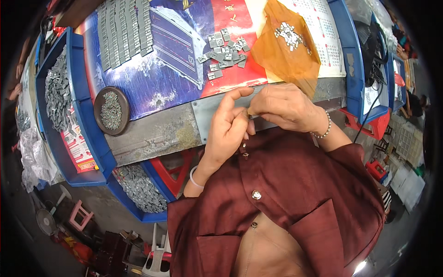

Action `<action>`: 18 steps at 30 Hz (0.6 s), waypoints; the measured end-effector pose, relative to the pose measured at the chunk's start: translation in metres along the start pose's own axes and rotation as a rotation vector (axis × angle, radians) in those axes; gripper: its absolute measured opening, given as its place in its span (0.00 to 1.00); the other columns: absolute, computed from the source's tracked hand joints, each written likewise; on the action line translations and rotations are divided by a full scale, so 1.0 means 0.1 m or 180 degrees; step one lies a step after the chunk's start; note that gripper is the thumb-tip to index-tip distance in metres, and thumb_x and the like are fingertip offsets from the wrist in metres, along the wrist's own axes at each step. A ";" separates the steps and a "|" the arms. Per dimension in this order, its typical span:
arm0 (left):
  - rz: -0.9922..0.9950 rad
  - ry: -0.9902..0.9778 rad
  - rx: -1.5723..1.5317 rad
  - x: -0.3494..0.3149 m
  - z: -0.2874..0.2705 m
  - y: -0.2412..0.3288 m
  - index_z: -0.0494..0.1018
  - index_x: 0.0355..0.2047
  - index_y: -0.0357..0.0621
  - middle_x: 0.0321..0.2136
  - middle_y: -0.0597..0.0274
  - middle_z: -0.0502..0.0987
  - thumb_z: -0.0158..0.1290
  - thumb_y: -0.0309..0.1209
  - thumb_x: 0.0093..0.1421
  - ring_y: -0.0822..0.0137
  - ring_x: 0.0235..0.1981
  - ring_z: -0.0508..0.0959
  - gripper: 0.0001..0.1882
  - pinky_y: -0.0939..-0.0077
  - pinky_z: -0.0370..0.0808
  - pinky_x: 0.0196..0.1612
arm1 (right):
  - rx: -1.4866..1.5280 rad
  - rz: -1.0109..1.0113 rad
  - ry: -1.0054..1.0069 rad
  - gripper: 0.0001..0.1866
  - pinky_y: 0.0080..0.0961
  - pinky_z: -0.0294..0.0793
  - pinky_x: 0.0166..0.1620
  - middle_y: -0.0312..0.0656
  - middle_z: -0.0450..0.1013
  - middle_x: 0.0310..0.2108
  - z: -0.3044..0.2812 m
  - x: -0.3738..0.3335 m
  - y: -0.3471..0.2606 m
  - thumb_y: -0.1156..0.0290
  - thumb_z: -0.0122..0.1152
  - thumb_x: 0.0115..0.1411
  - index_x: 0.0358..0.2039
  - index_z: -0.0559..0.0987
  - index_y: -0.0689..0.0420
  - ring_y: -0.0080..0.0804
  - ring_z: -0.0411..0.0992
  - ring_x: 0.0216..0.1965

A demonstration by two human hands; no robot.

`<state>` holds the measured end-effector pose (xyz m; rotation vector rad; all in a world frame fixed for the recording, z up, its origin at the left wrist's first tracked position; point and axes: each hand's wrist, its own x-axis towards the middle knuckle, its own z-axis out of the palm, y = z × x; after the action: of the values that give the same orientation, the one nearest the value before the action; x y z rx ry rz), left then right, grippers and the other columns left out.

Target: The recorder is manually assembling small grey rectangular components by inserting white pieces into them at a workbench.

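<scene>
My left hand (pixel 227 125) and my right hand (pixel 290 107) meet over the table's near edge, just in front of my dark red shirt. Thumb and fingertips of both are pinched together around something small, mostly hidden, that I cannot make out. The left index finger stretches away from the pinch. Beyond the hands lies a loose group of small grey rectangular pieces (pixel 226 54). To its right, small white pieces (pixel 290 38) rest on an orange translucent sheet (pixel 267 57). A metal plate (pixel 205 121) is on the table edge beneath my hands.
A round dark dish (pixel 98 113) of tiny metal parts stands at left. Grey pieces form rows (pixel 123 34) on the poster-covered table. Blue bins (pixel 92 134) hold grey parts at left; another blue bin (pixel 348 60) with black items stands right. Red stools (pixel 369 124) are below.
</scene>
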<state>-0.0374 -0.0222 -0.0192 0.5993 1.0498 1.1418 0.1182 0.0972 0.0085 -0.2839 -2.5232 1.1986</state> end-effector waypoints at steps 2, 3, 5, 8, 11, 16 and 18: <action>-0.0005 0.0015 -0.0064 0.00 0.00 0.02 0.58 0.55 0.37 0.19 0.65 0.72 0.37 0.21 0.61 0.80 0.18 0.68 0.20 0.87 0.66 0.24 | 0.0037 0.0042 0.0090 0.10 0.32 0.73 0.33 0.41 0.73 0.28 0.01 0.00 0.00 0.81 0.61 0.44 0.31 0.75 0.60 0.39 0.73 0.29; -0.0007 0.0026 -0.0127 0.00 0.00 0.03 0.59 0.55 0.37 0.19 0.65 0.72 0.37 0.21 0.62 0.80 0.18 0.68 0.19 0.87 0.66 0.23 | 0.0135 0.0104 0.0148 0.10 0.31 0.73 0.33 0.42 0.73 0.28 0.01 0.00 0.00 0.83 0.61 0.45 0.31 0.75 0.60 0.38 0.74 0.30; -0.0065 0.0079 -0.0152 0.00 0.00 0.03 0.62 0.53 0.36 0.19 0.65 0.72 0.38 0.23 0.63 0.81 0.18 0.68 0.17 0.88 0.66 0.23 | 0.0250 0.0153 0.0199 0.10 0.29 0.74 0.33 0.42 0.73 0.28 0.04 0.01 0.01 0.84 0.60 0.46 0.31 0.75 0.60 0.38 0.74 0.30; -0.0192 0.0182 -0.0249 0.01 -0.02 0.01 0.67 0.47 0.35 0.19 0.66 0.72 0.41 0.26 0.65 0.81 0.18 0.69 0.12 0.89 0.66 0.22 | 0.0556 0.0267 0.0685 0.12 0.28 0.72 0.32 0.42 0.73 0.28 0.10 0.01 0.04 0.84 0.61 0.46 0.33 0.74 0.59 0.39 0.73 0.30; -0.0441 0.0117 -0.0562 0.00 -0.07 0.03 0.71 0.41 0.36 0.17 0.66 0.72 0.44 0.29 0.66 0.81 0.16 0.69 0.10 0.90 0.66 0.20 | 0.0448 0.0161 0.0981 0.13 0.27 0.72 0.32 0.41 0.73 0.29 0.12 0.01 0.06 0.85 0.61 0.46 0.34 0.74 0.61 0.37 0.74 0.30; -0.0729 -0.0212 -0.1541 0.01 -0.13 0.04 0.73 0.37 0.37 0.14 0.67 0.71 0.47 0.33 0.66 0.80 0.12 0.67 0.11 0.89 0.63 0.16 | -0.0181 -0.0434 0.0941 0.14 0.27 0.73 0.29 0.42 0.72 0.27 0.11 0.05 0.05 0.85 0.62 0.45 0.35 0.74 0.62 0.36 0.73 0.26; -0.0850 -0.0432 -0.2050 0.01 -0.14 0.03 0.72 0.36 0.37 0.13 0.67 0.70 0.48 0.34 0.66 0.80 0.11 0.66 0.11 0.89 0.62 0.14 | -0.0226 -0.0564 0.0899 0.15 0.27 0.74 0.29 0.42 0.72 0.27 0.10 0.05 0.05 0.85 0.62 0.46 0.36 0.74 0.63 0.36 0.73 0.26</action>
<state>-0.0513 -0.0215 -0.0228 0.0214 0.5709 1.1037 0.1097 0.0948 0.0000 -0.2235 -2.2940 0.9319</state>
